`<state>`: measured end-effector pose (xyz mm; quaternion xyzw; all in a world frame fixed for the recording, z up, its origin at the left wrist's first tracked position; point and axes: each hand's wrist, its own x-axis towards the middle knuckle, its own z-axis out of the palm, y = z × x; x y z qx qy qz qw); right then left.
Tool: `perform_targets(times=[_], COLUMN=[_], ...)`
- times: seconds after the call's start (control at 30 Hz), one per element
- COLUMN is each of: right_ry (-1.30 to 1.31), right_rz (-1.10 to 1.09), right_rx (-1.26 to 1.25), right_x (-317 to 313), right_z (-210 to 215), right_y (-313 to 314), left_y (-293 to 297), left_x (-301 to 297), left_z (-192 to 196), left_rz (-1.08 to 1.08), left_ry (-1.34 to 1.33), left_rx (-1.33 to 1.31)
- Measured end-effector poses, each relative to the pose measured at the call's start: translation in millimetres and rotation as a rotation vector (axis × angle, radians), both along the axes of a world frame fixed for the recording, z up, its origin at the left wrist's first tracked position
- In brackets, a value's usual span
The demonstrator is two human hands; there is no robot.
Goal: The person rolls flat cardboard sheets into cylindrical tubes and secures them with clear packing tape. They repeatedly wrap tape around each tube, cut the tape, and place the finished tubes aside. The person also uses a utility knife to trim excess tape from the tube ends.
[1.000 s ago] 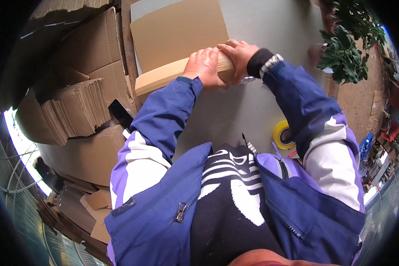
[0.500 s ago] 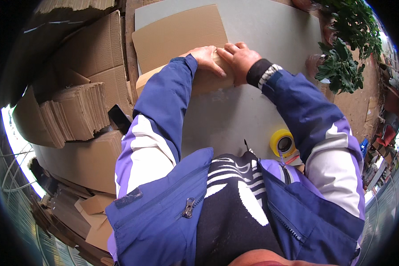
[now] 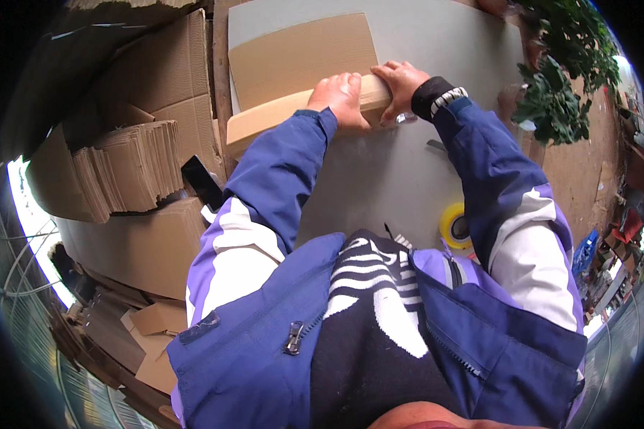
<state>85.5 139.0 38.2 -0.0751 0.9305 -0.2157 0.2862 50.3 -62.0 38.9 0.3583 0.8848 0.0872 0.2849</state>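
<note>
A brown cardboard box [image 3: 265,118] lies on the grey tabletop, long and narrow, with a broad flap [image 3: 304,61] standing or lying out beyond it. I cannot tell how far the flap is folded. My left hand [image 3: 342,101] is wrapped over the box's near edge, right of its middle, fingers on top and thumb toward me. At the right end my right hand [image 3: 403,87] grips the corner, thumb on the near side and fingers over the top. Something shiny and clear, too small to name, shows just below the right hand.
Yellow tape [image 3: 456,226] sits near my right forearm on the grey table [image 3: 379,186]. Stacked flat cardboard [image 3: 139,168] and a dark phone-like slab [image 3: 202,184] are at left. Leafy green plants [image 3: 554,107] stand at the far right. A thin dark strip [image 3: 436,146] lies by my right sleeve.
Both hands have moved apart slightly along the box; the right one now holds its end corner. The view has shifted a little, and the strip by my right sleeve has come into sight.
</note>
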Motion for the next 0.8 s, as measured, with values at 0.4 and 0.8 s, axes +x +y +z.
perform_targets(times=[0.4, 0.8], right_ry=[0.612, 0.283], right_rz=[-0.086, -0.1], right_rx=[0.261, 0.216], right_x=[193.6, 138.4], right_z=[-8.4, 4.7], right_y=[-57.3, -39.2], left_y=[-3.2, 22.0], left_x=[79.7, 17.8], left_z=[9.2, -4.9], left_rz=[-0.157, -0.251], left_ry=[-0.091, -0.419], left_rx=[0.029, -0.084])
